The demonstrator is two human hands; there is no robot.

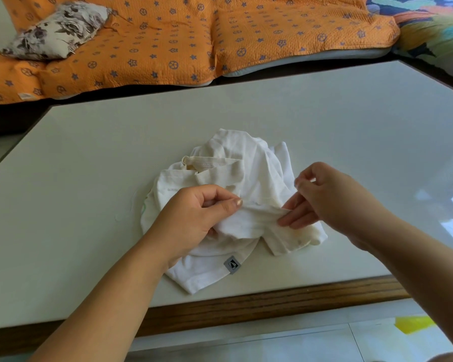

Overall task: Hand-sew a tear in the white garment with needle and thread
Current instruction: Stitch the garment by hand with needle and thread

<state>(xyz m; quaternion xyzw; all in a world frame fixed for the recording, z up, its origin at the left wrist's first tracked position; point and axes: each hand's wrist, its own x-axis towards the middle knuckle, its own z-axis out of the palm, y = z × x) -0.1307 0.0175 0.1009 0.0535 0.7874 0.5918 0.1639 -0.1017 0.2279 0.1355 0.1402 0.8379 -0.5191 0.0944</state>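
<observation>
A crumpled white garment [249, 163] lies in the middle of the white table [89, 142], with a small grey label [232, 264] on its near hem. My left hand [194, 218] pinches a fold of the cloth between thumb and fingers. My right hand [322, 197] hovers at the garment's right side. Its thumb and forefinger are pinched on a thin pale sliver that looks like the needle [296, 183], and its other fingers are stretched out against a raised fold. A loose white thread [130, 207] curls on the table left of the garment. I cannot make out the tear.
The table has a wooden front edge [246, 307] close to me. Behind it lies an orange patterned quilt [181, 40] with a floral pillow [55, 30]. A colourful blanket [434, 24] sits at the far right. A yellow object [413, 323] lies on the tiled floor.
</observation>
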